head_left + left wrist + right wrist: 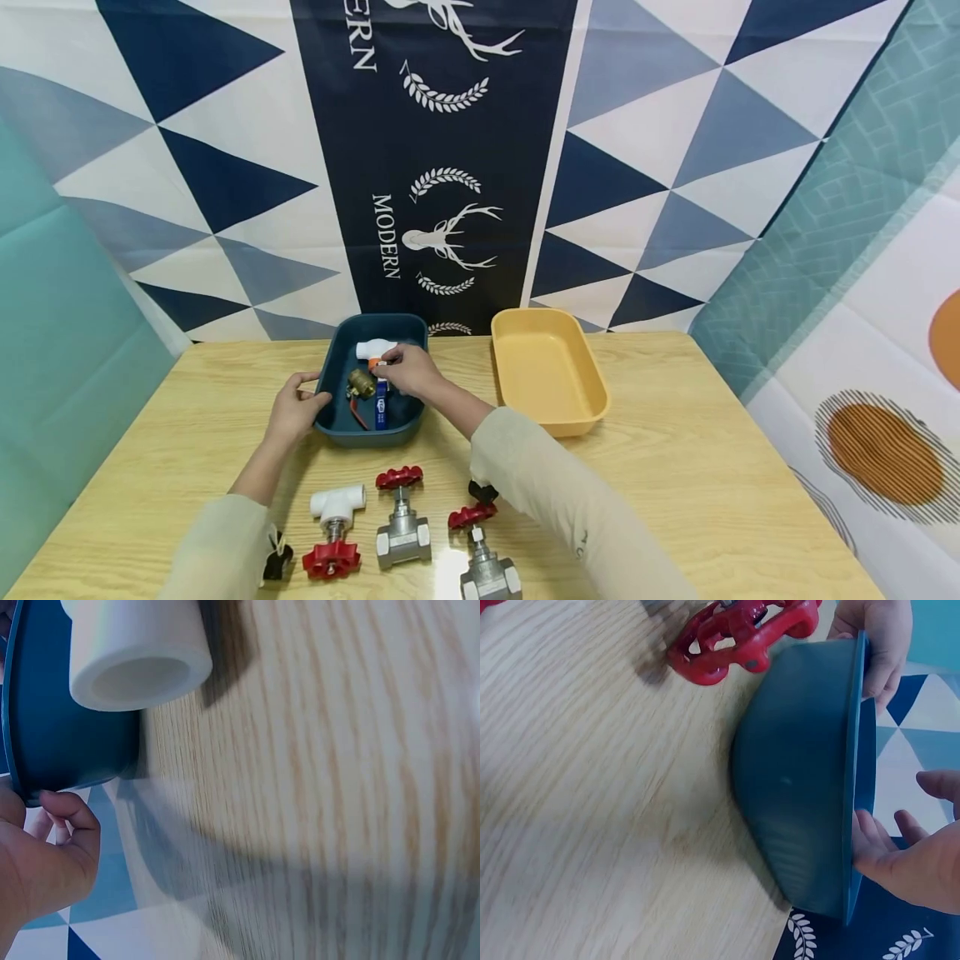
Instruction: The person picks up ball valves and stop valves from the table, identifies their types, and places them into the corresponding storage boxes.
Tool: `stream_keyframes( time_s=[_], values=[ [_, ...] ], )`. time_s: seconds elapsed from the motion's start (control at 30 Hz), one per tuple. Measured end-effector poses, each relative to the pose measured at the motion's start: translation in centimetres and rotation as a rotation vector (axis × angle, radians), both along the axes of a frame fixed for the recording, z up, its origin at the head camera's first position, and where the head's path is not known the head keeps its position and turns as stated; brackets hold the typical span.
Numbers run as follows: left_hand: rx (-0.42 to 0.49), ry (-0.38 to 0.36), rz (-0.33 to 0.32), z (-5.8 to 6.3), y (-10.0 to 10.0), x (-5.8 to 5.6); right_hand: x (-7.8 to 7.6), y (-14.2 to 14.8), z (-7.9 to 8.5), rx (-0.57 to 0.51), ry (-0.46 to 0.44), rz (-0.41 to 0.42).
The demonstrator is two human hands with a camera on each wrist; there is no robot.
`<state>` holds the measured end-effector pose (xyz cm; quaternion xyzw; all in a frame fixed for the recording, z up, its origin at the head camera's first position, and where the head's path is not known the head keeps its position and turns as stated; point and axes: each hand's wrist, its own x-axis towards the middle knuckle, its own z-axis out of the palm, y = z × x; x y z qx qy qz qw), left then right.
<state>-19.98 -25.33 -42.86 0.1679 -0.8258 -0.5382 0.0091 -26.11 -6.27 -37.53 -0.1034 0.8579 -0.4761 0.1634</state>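
Note:
My left hand [295,408] grips the left rim of a dark blue plastic bin [367,438], thumb at the rim. My right hand [408,371] reaches over the bin's right side, fingertips beside a white plastic pipe fitting [372,349] with an orange part. In the right wrist view its thumb and fingers [911,825] stand apart, some dipping behind the rim. Also in the bin lie a brass valve [362,383] with a red lever and a blue lever handle [381,407]. What lies under the right fingertips is partly hidden.
A yellow bin [551,375] stands to the right. Nearer me are a white tee valve with a red handwheel [332,560] and two metal gate valves, one in the middle [403,537] and one partly cut off [491,575]. A patterned cloth [465,150] hangs behind the table.

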Motion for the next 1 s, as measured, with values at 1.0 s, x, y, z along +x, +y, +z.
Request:
stream_keyframes(
  time_s=[1.0],
  values=[
    [-0.135,-0.012,-0.062,1.1,0.1,2.1,0.2,4.1,1.9,-0.032,-0.077,0.032]
  ],
)
